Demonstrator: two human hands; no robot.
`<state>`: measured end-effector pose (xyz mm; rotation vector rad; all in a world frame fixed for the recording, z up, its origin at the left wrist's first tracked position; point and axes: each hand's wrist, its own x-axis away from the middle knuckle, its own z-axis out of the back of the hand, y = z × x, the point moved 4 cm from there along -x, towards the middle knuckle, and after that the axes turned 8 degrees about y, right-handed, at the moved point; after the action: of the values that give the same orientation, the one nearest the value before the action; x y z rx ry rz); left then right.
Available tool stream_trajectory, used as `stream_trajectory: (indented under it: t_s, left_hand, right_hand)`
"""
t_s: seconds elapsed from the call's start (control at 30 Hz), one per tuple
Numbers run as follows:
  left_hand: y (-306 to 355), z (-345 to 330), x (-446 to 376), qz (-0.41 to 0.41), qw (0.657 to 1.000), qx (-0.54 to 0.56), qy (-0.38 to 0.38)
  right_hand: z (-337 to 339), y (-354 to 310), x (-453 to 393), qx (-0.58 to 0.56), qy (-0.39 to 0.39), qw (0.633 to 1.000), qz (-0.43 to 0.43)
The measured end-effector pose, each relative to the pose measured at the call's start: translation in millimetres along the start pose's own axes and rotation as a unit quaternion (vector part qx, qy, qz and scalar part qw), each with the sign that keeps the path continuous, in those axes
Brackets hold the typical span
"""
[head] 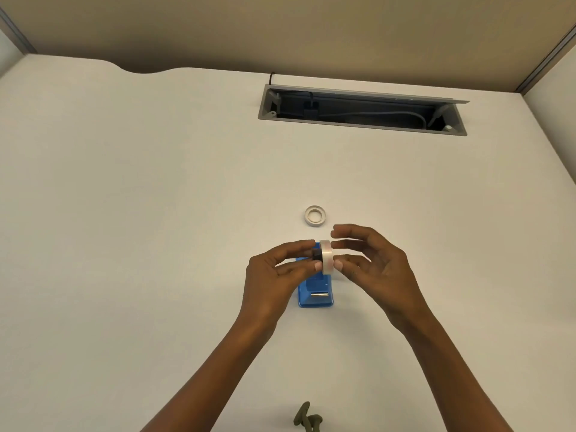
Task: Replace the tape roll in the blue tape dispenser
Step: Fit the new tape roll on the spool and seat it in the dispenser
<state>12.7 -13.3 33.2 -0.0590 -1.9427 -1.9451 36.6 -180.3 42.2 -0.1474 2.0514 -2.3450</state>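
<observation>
While both hands meet above the dispenser: here's the layout.
Tape roll: whitish translucent tape roll (327, 256) stands on edge, pinched by right hand (371, 269) fingertips.
Left hand (280, 272): fingers closed on small black plastic hub (317, 254) touching the roll's left side.
Dispenser: blue plastic tape dispenser (315, 295) sits on white desk (156, 213), near its front edge, just under the grip.
Spare: flat white ring-shaped tape core (315, 216) lies beyond, apart.

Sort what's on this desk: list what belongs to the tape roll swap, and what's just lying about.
Belongs to the job:
blue tape dispenser
tape roll held in both hands
black hub in the left hand
flat tape ring behind the right hand

Lying about:
open cable tray
olive object at near edge
</observation>
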Motion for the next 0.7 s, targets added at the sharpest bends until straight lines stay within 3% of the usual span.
stream_trajectory:
  t_s: [0.17, 0.7]
  left_hand:
    - [1.6, 0.7, 1.5, 0.015, 0.999, 0.027, -0.021]
    - [0.5, 1.2, -2.0, 0.003, 0.998, 0.032, -0.045]
  right_hand:
    - [-1.1, -3.7, 1.2, 0.002, -0.094, 0.996, 0.004]
    - [-4.8, -1.4, -4.5, 0.026, -0.053, 0.998, -0.011]
